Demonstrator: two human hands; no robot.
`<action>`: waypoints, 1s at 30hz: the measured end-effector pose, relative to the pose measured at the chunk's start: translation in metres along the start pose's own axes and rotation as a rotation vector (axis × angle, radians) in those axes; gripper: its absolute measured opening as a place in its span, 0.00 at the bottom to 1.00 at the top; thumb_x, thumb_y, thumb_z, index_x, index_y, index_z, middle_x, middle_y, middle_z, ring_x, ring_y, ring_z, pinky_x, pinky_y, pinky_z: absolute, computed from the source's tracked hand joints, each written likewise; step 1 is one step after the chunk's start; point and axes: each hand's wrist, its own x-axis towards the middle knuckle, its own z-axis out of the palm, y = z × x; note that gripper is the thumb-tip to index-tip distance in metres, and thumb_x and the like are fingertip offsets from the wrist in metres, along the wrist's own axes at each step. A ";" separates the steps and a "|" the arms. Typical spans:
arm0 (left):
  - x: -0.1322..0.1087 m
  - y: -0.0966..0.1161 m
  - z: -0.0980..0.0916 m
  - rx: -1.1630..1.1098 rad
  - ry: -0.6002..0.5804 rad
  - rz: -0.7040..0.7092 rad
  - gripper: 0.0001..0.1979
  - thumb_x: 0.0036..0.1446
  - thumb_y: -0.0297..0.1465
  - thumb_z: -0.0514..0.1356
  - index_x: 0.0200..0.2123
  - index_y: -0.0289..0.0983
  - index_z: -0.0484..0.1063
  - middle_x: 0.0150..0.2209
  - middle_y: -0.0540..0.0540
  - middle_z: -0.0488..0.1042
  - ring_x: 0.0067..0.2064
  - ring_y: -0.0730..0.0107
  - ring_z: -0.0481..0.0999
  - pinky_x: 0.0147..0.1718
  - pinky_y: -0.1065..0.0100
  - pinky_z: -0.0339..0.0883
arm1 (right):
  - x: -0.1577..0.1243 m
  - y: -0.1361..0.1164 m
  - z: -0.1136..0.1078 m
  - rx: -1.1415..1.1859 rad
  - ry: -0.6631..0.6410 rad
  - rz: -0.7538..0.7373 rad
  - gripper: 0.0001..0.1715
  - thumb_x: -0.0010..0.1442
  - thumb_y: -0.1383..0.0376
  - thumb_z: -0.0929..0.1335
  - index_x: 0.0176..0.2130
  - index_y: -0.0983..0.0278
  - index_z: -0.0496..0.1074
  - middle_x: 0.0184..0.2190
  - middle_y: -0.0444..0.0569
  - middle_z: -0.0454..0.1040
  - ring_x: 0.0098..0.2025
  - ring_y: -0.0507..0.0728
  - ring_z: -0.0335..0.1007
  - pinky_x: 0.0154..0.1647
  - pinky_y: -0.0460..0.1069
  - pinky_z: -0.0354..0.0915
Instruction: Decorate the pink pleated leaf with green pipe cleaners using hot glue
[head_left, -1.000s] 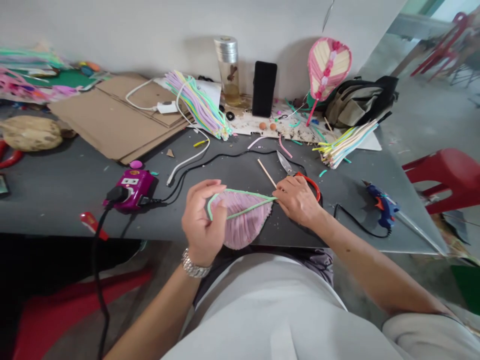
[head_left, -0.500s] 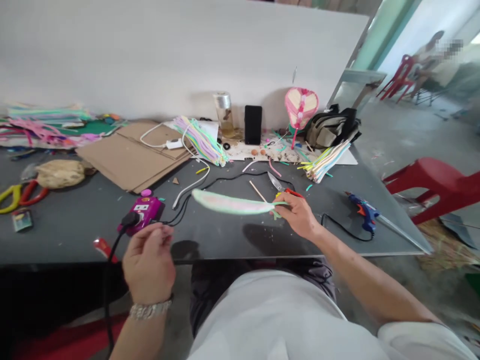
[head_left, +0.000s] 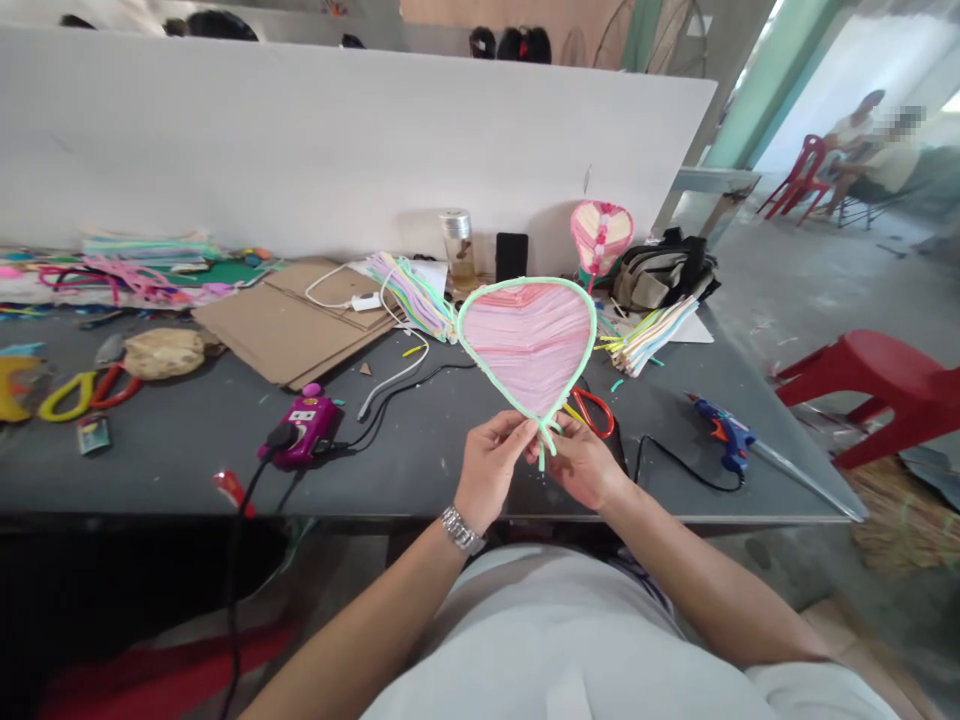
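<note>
Upright over the desk's front part is a heart-shaped pipe-cleaner fan (head_left: 527,345), pink and lilac inside with a mint-green edge. Its green ends cross at the bottom point. My left hand (head_left: 491,460) is closed on that lower tip, thumb in front. From the other side my right hand (head_left: 585,465) also pinches the tip, fingers partly hidden behind the green ends. Orange-handled scissors (head_left: 596,412) lie just behind my right hand, partly covered. A finished-looking pink and cream heart fan (head_left: 602,235) stands at the back.
To the right a blue glue gun (head_left: 724,432) lies on the desk beside a bundle of pipe cleaners (head_left: 652,335). A purple power strip (head_left: 306,430) with a black cord sits left. Cardboard sheets (head_left: 281,325), a glass bottle (head_left: 458,255) and a phone (head_left: 511,257) are behind.
The fan has turned from edge-on to face me. My left hand has moved right, from near the power strip, and now grips the fan's tip beside my right hand.
</note>
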 end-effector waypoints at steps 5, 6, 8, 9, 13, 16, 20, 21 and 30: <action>-0.001 -0.007 -0.002 -0.030 0.045 -0.014 0.16 0.52 0.41 0.72 0.25 0.34 0.78 0.21 0.50 0.72 0.23 0.75 0.67 0.26 0.69 0.64 | -0.002 0.004 -0.002 0.015 -0.023 0.027 0.18 0.49 0.56 0.80 0.31 0.61 0.73 0.24 0.42 0.74 0.31 0.55 0.73 0.36 0.50 0.69; -0.001 -0.008 -0.002 -0.037 0.048 -0.023 0.16 0.52 0.41 0.72 0.25 0.34 0.78 0.21 0.50 0.72 0.22 0.75 0.67 0.25 0.69 0.63 | -0.003 0.004 -0.001 0.012 -0.022 0.034 0.18 0.49 0.55 0.80 0.31 0.61 0.73 0.24 0.42 0.74 0.31 0.54 0.73 0.35 0.50 0.69; -0.001 -0.010 -0.003 -0.055 0.058 -0.042 0.16 0.51 0.41 0.72 0.24 0.35 0.77 0.20 0.50 0.72 0.21 0.75 0.66 0.23 0.70 0.62 | -0.004 0.006 0.000 0.003 -0.010 0.043 0.19 0.50 0.53 0.79 0.32 0.61 0.73 0.24 0.42 0.73 0.30 0.54 0.73 0.35 0.50 0.69; -0.001 -0.012 -0.004 -0.057 0.067 -0.047 0.15 0.51 0.41 0.72 0.24 0.35 0.77 0.20 0.50 0.72 0.21 0.75 0.66 0.22 0.70 0.62 | -0.005 0.007 0.001 -0.008 0.003 0.036 0.19 0.50 0.53 0.80 0.32 0.61 0.73 0.24 0.42 0.73 0.29 0.54 0.72 0.35 0.50 0.70; -0.002 -0.018 -0.009 0.043 0.136 -0.004 0.14 0.52 0.40 0.72 0.27 0.35 0.78 0.22 0.50 0.74 0.24 0.74 0.70 0.27 0.70 0.65 | -0.009 0.013 -0.002 -0.177 0.115 -0.137 0.21 0.46 0.59 0.82 0.35 0.60 0.73 0.30 0.40 0.76 0.33 0.53 0.74 0.42 0.50 0.70; -0.002 -0.023 -0.015 0.203 0.192 0.058 0.13 0.54 0.40 0.70 0.29 0.35 0.79 0.25 0.49 0.77 0.28 0.72 0.72 0.31 0.70 0.66 | -0.015 0.012 -0.005 -0.427 0.210 -0.319 0.16 0.55 0.57 0.77 0.42 0.59 0.76 0.38 0.45 0.80 0.41 0.55 0.76 0.48 0.51 0.69; -0.004 -0.025 -0.022 0.409 0.220 0.166 0.11 0.57 0.39 0.67 0.31 0.36 0.79 0.30 0.48 0.79 0.33 0.69 0.75 0.37 0.68 0.68 | -0.020 0.009 -0.004 -0.701 0.236 -0.409 0.13 0.64 0.56 0.71 0.44 0.61 0.78 0.39 0.49 0.81 0.43 0.57 0.77 0.48 0.52 0.69; -0.005 -0.025 -0.023 0.449 0.224 0.198 0.10 0.57 0.38 0.67 0.31 0.36 0.79 0.31 0.47 0.80 0.34 0.68 0.76 0.39 0.67 0.69 | -0.021 0.008 -0.002 -0.760 0.253 -0.420 0.12 0.62 0.56 0.72 0.42 0.61 0.78 0.38 0.48 0.82 0.42 0.57 0.77 0.47 0.52 0.69; -0.007 -0.028 -0.012 0.269 0.167 0.164 0.10 0.56 0.38 0.68 0.31 0.36 0.78 0.32 0.47 0.78 0.36 0.68 0.75 0.40 0.67 0.69 | -0.014 0.026 0.000 -0.542 0.262 -0.400 0.09 0.59 0.59 0.75 0.36 0.61 0.79 0.32 0.46 0.80 0.36 0.56 0.74 0.44 0.51 0.68</action>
